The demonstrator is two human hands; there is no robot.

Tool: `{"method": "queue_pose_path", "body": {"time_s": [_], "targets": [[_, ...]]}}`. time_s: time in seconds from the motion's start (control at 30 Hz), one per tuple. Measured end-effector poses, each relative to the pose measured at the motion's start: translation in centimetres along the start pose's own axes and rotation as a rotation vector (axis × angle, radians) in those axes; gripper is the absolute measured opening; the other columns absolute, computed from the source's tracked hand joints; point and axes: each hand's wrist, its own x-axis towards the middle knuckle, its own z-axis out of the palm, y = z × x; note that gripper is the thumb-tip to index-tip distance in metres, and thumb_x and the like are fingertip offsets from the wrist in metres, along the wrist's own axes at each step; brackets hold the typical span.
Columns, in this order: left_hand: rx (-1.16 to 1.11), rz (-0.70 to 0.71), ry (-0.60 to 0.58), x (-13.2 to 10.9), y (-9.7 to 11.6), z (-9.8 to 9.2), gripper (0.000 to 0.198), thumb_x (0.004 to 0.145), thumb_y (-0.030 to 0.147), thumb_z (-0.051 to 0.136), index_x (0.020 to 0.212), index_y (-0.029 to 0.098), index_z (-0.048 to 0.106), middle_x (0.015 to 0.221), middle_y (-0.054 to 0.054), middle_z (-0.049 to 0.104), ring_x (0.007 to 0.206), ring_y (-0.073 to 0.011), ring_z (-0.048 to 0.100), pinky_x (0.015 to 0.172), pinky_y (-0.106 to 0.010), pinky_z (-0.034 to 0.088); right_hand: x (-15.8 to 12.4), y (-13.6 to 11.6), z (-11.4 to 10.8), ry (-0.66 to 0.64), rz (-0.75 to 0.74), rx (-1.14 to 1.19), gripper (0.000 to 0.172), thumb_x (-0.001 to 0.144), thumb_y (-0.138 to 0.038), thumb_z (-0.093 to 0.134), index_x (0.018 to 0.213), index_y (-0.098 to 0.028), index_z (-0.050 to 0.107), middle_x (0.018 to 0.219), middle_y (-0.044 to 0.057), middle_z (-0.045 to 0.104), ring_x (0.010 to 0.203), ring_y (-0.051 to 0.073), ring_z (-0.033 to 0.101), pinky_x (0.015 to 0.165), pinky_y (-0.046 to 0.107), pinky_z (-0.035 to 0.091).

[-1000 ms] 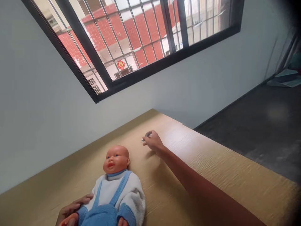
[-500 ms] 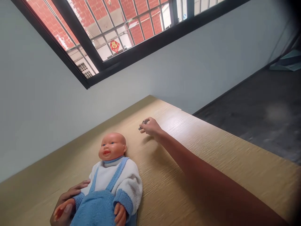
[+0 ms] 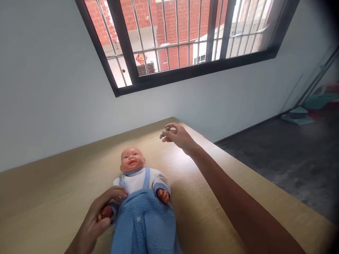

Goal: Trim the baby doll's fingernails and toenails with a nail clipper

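Observation:
A baby doll (image 3: 144, 208) in blue overalls and a white top lies on its back on the wooden table, its face upward. My left hand (image 3: 99, 211) is wrapped around the doll's arm near its hand, with the fingers against the side of its body. Past the doll's head, to the right, my right hand (image 3: 178, 135) is held out above the table's far end. Between its thumb and fingers it pinches a small shiny metal piece (image 3: 162, 136), partly hidden and too small to name.
The wooden table (image 3: 66, 176) meets a pale wall (image 3: 66, 116) at the back. A barred window (image 3: 177, 42) with a dark frame is set in the wall above. Grey floor (image 3: 275, 158) lies beyond the table's right edge, with a light-blue item (image 3: 298, 116) on it.
My view has shifted and levelled. My right hand has risen a little off the table with the metal piece. My left hand stays at the doll's arm, and its fingers now reach further over the body.

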Motion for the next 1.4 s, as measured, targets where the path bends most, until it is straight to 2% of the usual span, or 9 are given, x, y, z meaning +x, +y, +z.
{"method": "queue_pose_path", "body": {"time_s": [0.13, 0.2, 0.27, 0.37, 0.47, 0.6, 0.77, 0.93, 1.4], "targets": [[0.217, -0.222, -0.075, 1.8, 4.9, 1.5, 0.038, 0.094, 0.056, 0.065, 0.120, 0.029, 0.069, 0.130, -0.006, 0.067, 0.116, -0.0300, 0.063, 0.091, -0.033, 0.056, -3.4, 0.4, 1.0, -0.014, -0.122, 0.073, 0.027, 0.101, -0.023, 0.071, 0.124, -0.014, 0.059, 0.091, 0.000, 0.072, 0.072, 0.015, 0.072, 0.076, 0.033, 0.062], [0.265, -0.129, -0.111, 2.9, 7.5, 3.9, 0.030, 0.095, 0.046, 0.063, 0.119, 0.029, 0.069, 0.131, -0.007, 0.066, 0.122, -0.0309, 0.061, 0.104, -0.040, 0.051, -5.1, 2.4, 1.3, -0.048, -0.129, 0.094, 0.033, 0.097, -0.025, 0.075, 0.123, -0.015, 0.058, 0.089, 0.000, 0.072, 0.067, 0.014, 0.070, 0.066, 0.028, 0.058], [0.297, -0.078, -0.275, 4.4, 9.1, 6.3, 0.024, 0.094, 0.030, 0.060, 0.116, 0.027, 0.070, 0.134, -0.008, 0.064, 0.121, -0.0307, 0.060, 0.106, -0.043, 0.048, -6.6, 4.6, 1.3, -0.051, -0.119, 0.120, 0.038, 0.096, -0.033, 0.076, 0.124, -0.015, 0.057, 0.090, 0.001, 0.072, 0.065, 0.013, 0.068, 0.060, 0.025, 0.055], [0.331, 0.032, -0.478, 6.8, 9.0, 8.6, 0.022, 0.088, 0.009, 0.056, 0.100, 0.021, 0.071, 0.119, -0.009, 0.069, 0.111, -0.0285, 0.061, 0.102, -0.043, 0.046, -7.8, 7.0, 0.8, -0.021, -0.105, 0.146, 0.045, 0.094, -0.043, 0.077, 0.123, -0.016, 0.056, 0.092, 0.002, 0.071, 0.067, 0.014, 0.068, 0.060, 0.025, 0.056], [0.284, 0.106, -0.579, 8.5, 7.2, 8.7, 0.019, 0.084, 0.004, 0.061, 0.087, 0.021, 0.070, 0.097, -0.002, 0.072, 0.096, -0.0214, 0.062, 0.095, -0.035, 0.046, -7.9, 7.7, 0.2, 0.029, -0.104, 0.164, 0.053, 0.089, -0.053, 0.078, 0.121, -0.017, 0.056, 0.093, 0.005, 0.073, 0.067, 0.016, 0.069, 0.060, 0.029, 0.058], [0.018, 0.001, -0.514, 8.9, 5.7, 7.7, 0.011, 0.093, 0.018, 0.060, 0.098, 0.020, 0.069, 0.093, -0.002, 0.068, 0.088, -0.0177, 0.060, 0.084, -0.028, 0.048, -8.1, 6.8, 0.2, 0.126, -0.201, 0.164, 0.052, 0.093, -0.056, 0.071, 0.125, -0.020, 0.051, 0.102, 0.010, 0.075, 0.064, 0.017, 0.070, 0.062, 0.034, 0.061], [-0.121, -0.102, -0.306, 8.6, 5.3, 7.9, 0.025, 0.100, 0.037, 0.060, 0.118, 0.020, 0.065, 0.107, -0.006, 0.069, 0.099, -0.0208, 0.060, 0.092, -0.031, 0.048, -11.0, 6.0, 1.6, 0.259, -0.539, -0.025, 0.017, 0.104, -0.034, 0.061, 0.115, -0.026, 0.051, 0.100, 0.004, 0.076, 0.066, 0.015, 0.073, 0.067, 0.032, 0.064], [-0.153, -0.114, -0.300, 8.4, 5.2, 8.5, 0.021, 0.101, 0.033, 0.056, 0.118, 0.022, 0.061, 0.111, -0.005, 0.068, 0.105, -0.0213, 0.061, 0.096, -0.033, 0.047, -14.3, 7.3, 2.4, 0.208, -0.895, -0.349, 0.047, 0.077, -0.018, 0.082, 0.119, -0.031, 0.066, 0.094, 0.002, 0.079, 0.074, 0.024, 0.078, 0.067, 0.034, 0.066], [-0.146, -0.089, -0.286, 8.6, 5.5, 8.4, 0.017, 0.098, 0.027, 0.056, 0.114, 0.023, 0.062, 0.112, -0.004, 0.068, 0.104, -0.0202, 0.060, 0.094, -0.031, 0.047, -14.0, 6.8, 2.9, 0.248, -0.973, -0.578, 0.030, 0.093, -0.020, 0.074, 0.119, -0.026, 0.061, 0.098, 0.004, 0.081, 0.084, 0.022, 0.081, 0.078, 0.032, 0.068]]}}
